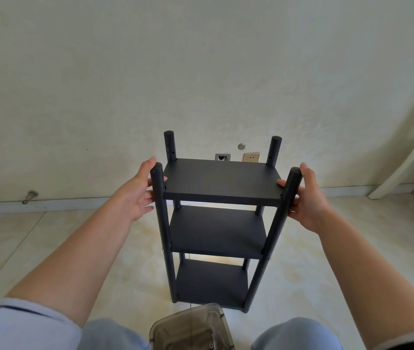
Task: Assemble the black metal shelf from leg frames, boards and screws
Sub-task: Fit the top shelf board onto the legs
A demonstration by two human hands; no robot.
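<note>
A single head-worn wide-angle view is provided. The scene is seen from above and just behind the black metal shelf (pixel 217 223), looking forward and downward. The shelf is centred and close, within arm's reach. The wall (pixel 201 72) is seen beyond the shelf, the tiled floor (pixel 62 236) beneath it. Straight lines are bowed near the frame edges.
</note>
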